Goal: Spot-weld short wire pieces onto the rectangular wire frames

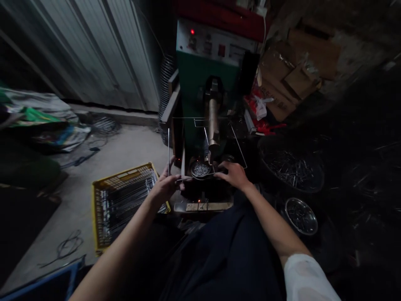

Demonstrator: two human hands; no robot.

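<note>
A thin bent wire frame [239,146] stretches across the front of a green machine that looks like a spot welder [192,71]. My left hand [166,182] is closed on the frame's near left part, with one wire rising beside the fingers. On the near right, my right hand [233,173] pinches the same frame close to the lower electrode. The thick copper-coloured upper arm [213,121] points down between the hands. Just below it sits a round dish [200,175] of small shiny metal pieces. Dim light hides the exact contact at the electrode tip.
To my left, a yellow plastic crate [94,209] holds many wire pieces. A wide basin [319,184] of metal rods and a round metal bowl [315,221] stand at right. Flattened cardboard [275,88] lies behind. A wooden strip [209,206] crosses before my lap.
</note>
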